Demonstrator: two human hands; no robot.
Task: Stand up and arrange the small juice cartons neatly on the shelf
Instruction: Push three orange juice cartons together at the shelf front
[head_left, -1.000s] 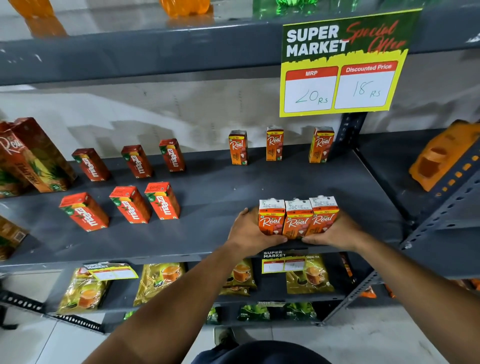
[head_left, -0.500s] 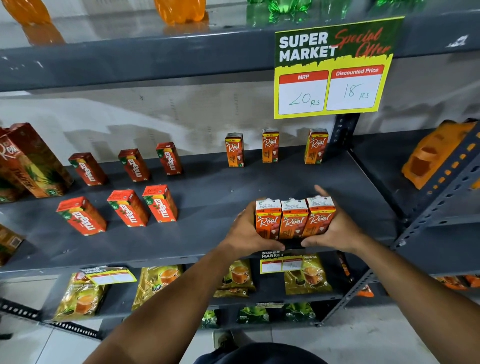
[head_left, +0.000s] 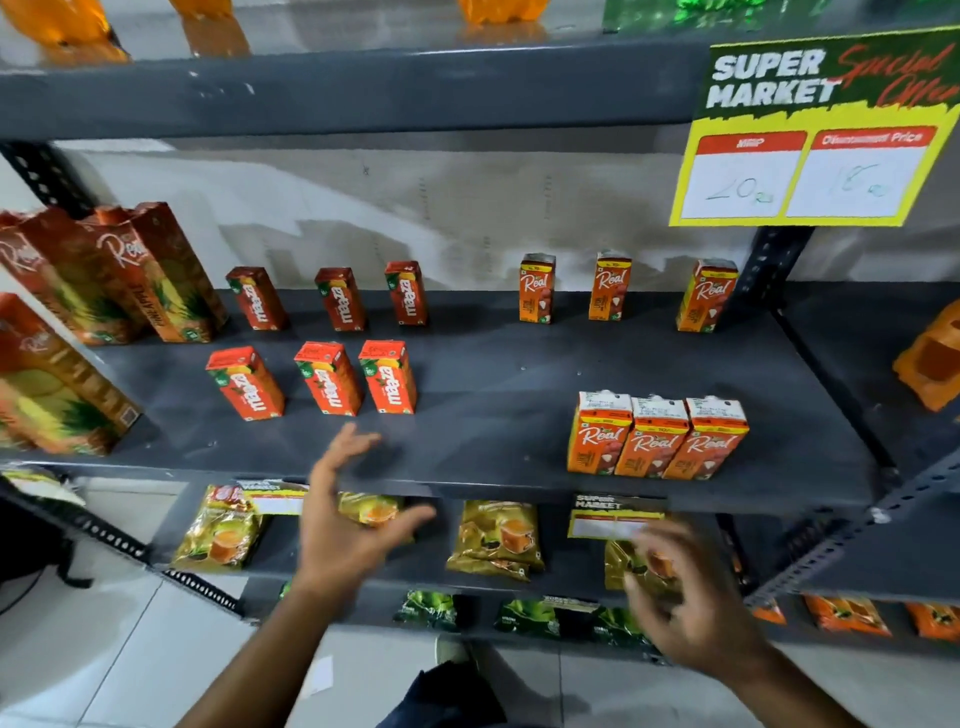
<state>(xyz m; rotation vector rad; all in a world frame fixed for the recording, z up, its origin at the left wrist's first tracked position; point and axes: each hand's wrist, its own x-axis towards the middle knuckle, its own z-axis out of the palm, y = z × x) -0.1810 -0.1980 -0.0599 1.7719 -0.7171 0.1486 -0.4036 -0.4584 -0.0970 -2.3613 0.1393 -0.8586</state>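
Three small orange Real juice cartons stand upright, pressed side by side, near the front right of the dark grey shelf. Three more Real cartons stand spaced along the back. Six red Maaza cartons stand in two rows: a front row and a back row. My left hand is open with fingers spread, below and in front of the front Maaza row. Lower right, my right hand is blurred, fingers loosely apart, holding nothing, under the Real trio.
Tall Real pineapple cartons crowd the shelf's left end. A yellow price sign hangs from the upper shelf at right. Tea pouches lie on the lower shelf. An upright post bounds the shelf at right. An orange plastic item sits beyond it.
Both hands have let go of the three Real cartons and pulled back and down. The left hand has swung left toward the Maaza cartons. The view has shifted left and closer.
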